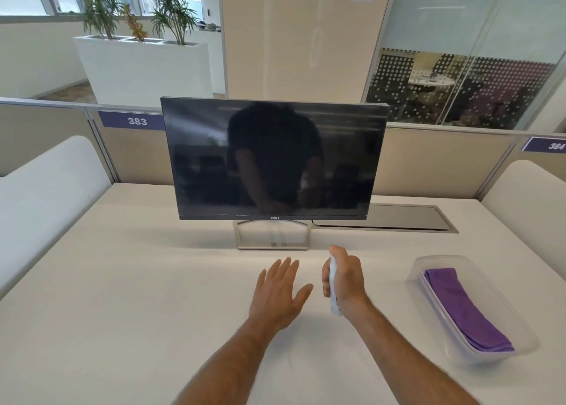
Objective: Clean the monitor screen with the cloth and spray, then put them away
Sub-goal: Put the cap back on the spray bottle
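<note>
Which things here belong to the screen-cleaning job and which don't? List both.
Belongs to the job:
black flat monitor
white spray bottle, gripped in the right hand
folded purple cloth
clear plastic container holding the cloth

Just lying about:
grey cable hatch in the white desk
white planter

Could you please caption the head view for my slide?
Right hand grips spray before monitor; cloth waits in tub.

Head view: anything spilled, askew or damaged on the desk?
Nothing stands out. The black flat monitor stands upright on its stand, screen intact. The folded purple cloth lies inside the clear plastic container. The right hand grips the white spray bottle; the left hand is open. No liquid visible.
</note>
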The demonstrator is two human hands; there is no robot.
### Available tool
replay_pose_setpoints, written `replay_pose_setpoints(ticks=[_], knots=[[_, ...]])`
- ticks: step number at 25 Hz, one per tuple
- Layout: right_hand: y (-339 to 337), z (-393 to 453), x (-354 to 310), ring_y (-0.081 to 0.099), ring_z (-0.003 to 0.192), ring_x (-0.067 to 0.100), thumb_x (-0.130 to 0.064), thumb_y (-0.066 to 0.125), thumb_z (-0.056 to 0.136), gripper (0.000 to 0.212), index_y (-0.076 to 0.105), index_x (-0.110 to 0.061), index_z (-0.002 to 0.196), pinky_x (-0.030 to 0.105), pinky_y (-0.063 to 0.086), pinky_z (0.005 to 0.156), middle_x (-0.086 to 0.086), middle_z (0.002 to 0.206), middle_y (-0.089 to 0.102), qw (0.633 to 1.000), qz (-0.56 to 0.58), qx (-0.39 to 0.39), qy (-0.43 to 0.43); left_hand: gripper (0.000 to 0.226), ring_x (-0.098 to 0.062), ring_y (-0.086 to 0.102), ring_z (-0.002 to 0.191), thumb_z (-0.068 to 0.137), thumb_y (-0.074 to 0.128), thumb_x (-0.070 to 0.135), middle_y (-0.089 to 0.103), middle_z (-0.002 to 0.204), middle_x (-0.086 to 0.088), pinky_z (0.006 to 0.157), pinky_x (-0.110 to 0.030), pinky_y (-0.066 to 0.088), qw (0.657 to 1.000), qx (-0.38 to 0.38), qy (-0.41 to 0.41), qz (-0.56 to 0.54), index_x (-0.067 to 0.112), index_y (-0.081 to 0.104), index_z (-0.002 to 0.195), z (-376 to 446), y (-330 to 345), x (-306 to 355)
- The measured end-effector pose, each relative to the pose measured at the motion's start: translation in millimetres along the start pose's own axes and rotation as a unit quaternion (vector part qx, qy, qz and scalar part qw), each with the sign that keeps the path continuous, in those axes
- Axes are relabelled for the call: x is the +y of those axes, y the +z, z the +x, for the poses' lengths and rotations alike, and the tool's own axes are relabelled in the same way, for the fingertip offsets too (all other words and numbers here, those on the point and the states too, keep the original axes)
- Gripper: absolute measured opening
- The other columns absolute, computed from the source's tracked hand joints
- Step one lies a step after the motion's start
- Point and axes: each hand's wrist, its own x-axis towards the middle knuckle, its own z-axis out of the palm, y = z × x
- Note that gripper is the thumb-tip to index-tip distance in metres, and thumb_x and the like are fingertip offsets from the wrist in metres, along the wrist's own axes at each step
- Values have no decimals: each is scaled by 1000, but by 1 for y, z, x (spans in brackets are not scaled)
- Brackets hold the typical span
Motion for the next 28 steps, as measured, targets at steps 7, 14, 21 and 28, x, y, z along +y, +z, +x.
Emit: replay_pose_setpoints(ticks=[7, 14, 21, 28], knots=[[-60, 23, -13, 46, 51, 17, -42, 39, 102, 62, 47, -15, 47, 28, 40, 51, 3, 48, 48, 996, -2, 78, -50, 82, -20, -5, 155, 94, 18, 73, -1, 169, 2, 125, -49, -3, 994, -82, 16, 63, 27, 6, 160, 13, 36, 13], [-150, 51, -28, 58, 64, 5, -45, 58, 95, 46, 63, -2, 80, 15, 42, 58, -3, 72, 68, 947, -130, 198, -217, 83, -20, -4, 155, 95, 19, 72, 2, 169, 0, 124, -50, -2, 990, -84, 64, 95, 22, 7, 160, 31, 63, 46], [-213, 72, -15, 60, 66, 21, -35, 72, 89, 27, 66, -9, 86, 9, 41, 57, 2, 73, 66, 898, -190, 298, -260, 96, -23, -9, 155, 86, 7, 82, -4, 169, -4, 122, -56, -9, 988, -62, 67, 126, 22, 8, 160, 41, 95, 72], [-218, 91, 22, 67, 73, 21, -38, 79, 81, 27, 72, -12, 82, 33, 52, 70, 1, 77, 72, 913, -188, 288, -218, 95, -22, -13, 154, 85, 14, 82, -8, 169, -3, 121, -56, -13, 989, -55, 60, 124, 25, 7, 160, 48, 100, 80]])
